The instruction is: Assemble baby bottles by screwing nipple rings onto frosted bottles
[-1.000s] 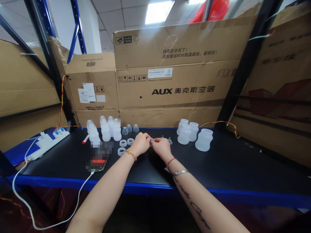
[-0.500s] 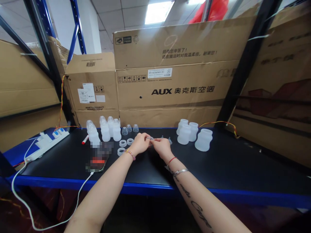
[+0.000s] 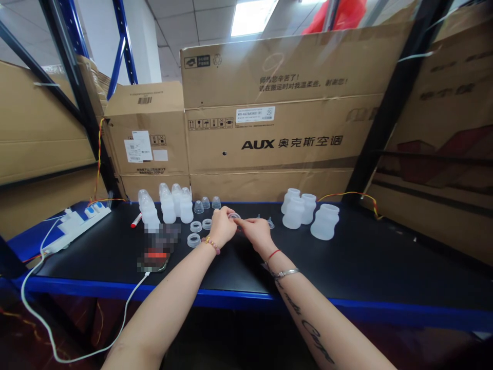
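Note:
My left hand (image 3: 223,226) is closed around a clear bottle collar ring (image 3: 233,216), held just above the black shelf. From the other side, my right hand (image 3: 254,231) has its fingers closed at the ring's near edge; whether a teat sits inside is too small to tell. Beyond my right hand lie small clear teats (image 3: 270,223), partly hidden by it. Left of my left hand are loose collar rings (image 3: 193,240) and clear domed caps (image 3: 205,202). Wide-necked frosted bottles (image 3: 324,222) without tops stand to the right.
Several capped bottles (image 3: 168,206) stand at the left, beside a red-and-white marker (image 3: 136,221). A phone (image 3: 157,261) on a white cable (image 3: 131,295) lies near the front edge. A power strip (image 3: 77,231) is at far left; cardboard boxes (image 3: 285,159) back the shelf.
My left hand has turned a little and the ring tilts more towards me. My right fingers have shifted slightly left, stretching onto its edge. The camera view has moved slightly.

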Motion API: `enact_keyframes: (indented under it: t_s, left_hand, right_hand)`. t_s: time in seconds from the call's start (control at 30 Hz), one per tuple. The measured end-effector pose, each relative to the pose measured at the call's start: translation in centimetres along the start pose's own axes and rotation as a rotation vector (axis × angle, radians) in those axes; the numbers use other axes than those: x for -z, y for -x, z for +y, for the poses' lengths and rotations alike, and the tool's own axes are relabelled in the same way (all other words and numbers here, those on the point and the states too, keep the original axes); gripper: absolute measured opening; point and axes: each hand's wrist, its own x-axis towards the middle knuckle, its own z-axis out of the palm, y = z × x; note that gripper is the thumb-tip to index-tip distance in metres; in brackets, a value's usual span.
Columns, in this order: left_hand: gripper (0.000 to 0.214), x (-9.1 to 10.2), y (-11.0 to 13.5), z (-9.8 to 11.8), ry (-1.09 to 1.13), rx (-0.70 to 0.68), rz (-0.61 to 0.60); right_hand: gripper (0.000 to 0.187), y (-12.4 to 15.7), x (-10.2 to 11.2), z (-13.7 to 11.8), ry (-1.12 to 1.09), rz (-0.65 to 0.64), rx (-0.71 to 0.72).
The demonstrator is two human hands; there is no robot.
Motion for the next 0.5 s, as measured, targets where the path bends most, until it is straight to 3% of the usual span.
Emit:
enact_keyframes:
  t_s: [0.13,0.27,0.33,0.5]
  left_hand:
    - [0.018,-0.7,-0.7,-1.1,-0.008,-0.023,0.02]
    - [0.031,-0.7,-1.1,-1.7,0.082,0.019,-0.193]
    - [0.032,-0.3,-0.9,-1.4,-0.013,-0.088,-0.232]
    - [0.025,1.0,-0.2,-0.4,-0.285,-0.355,-0.139]
  right_hand:
    - [0.018,-0.6,-0.3,0.6,-0.1,-0.058,0.053]
    - [0.017,-1.1,-0.2,1.2,0.102,0.004,0.01]
    - [0.016,-1.1,-0.1,1.2,0.152,0.045,0.005]
    - [0.027,-0.6,0.2,0.8,0.301,0.072,0.14]
